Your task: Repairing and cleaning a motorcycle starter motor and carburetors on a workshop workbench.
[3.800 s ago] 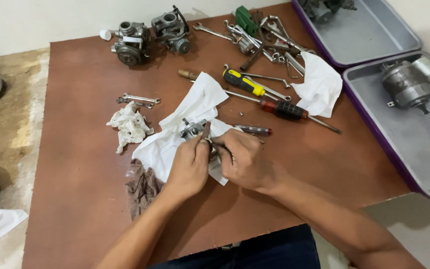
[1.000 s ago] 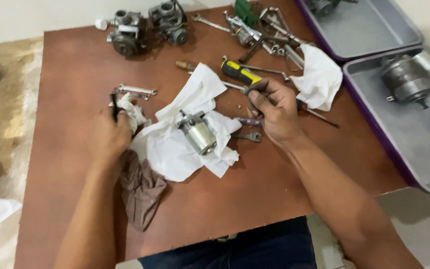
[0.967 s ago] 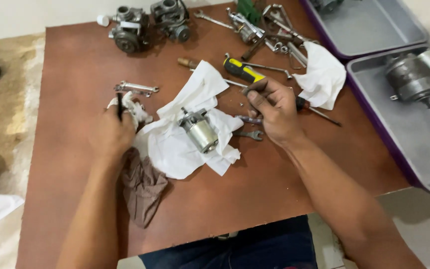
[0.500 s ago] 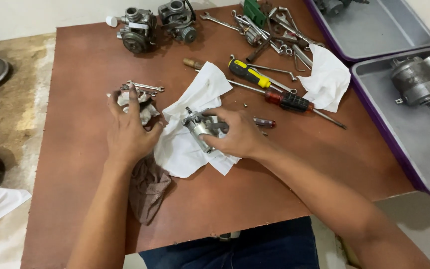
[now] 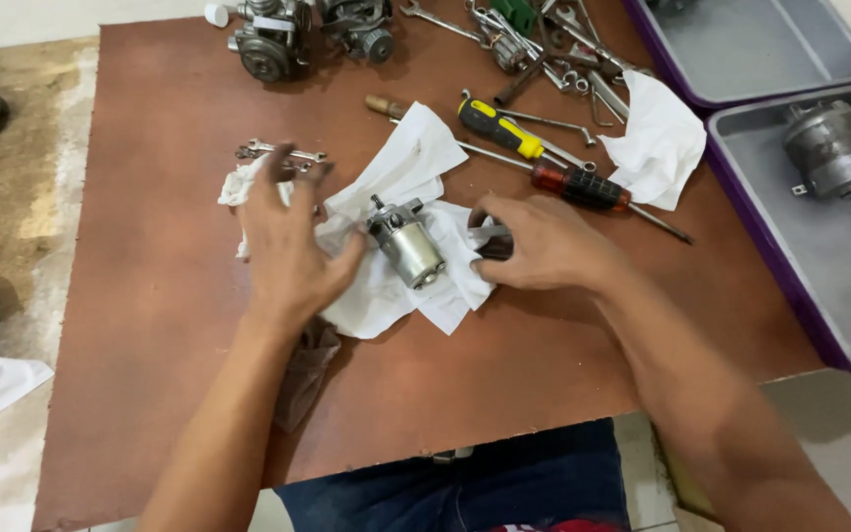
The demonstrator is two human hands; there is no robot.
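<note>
At the far left, a crumpled white rag (image 5: 238, 187) lies on the brown table (image 5: 150, 325), with a pair of small wrenches (image 5: 278, 153) just beyond it. The left hand (image 5: 288, 251) hovers over that rag with its fingers spread and loose, gripping nothing, its thumb side close to the white cloth (image 5: 396, 286) spread in the middle. A dark brown rag (image 5: 302, 379) shows under the left wrist. On the white cloth rests a small grey cylindrical motor (image 5: 408, 241), lying tilted, between the two hands and touched by neither. To its right, the right hand (image 5: 544, 246) sits at the cloth's edge, fingers curled around a small dark part (image 5: 492, 236) whose kind cannot be told. Beyond it lie a yellow-handled screwdriver (image 5: 499, 128) and a red-handled screwdriver (image 5: 583, 187), then another white cloth (image 5: 657, 143). At the far right a grey tray (image 5: 839, 286) holds a larger motor (image 5: 834, 158)
</note>
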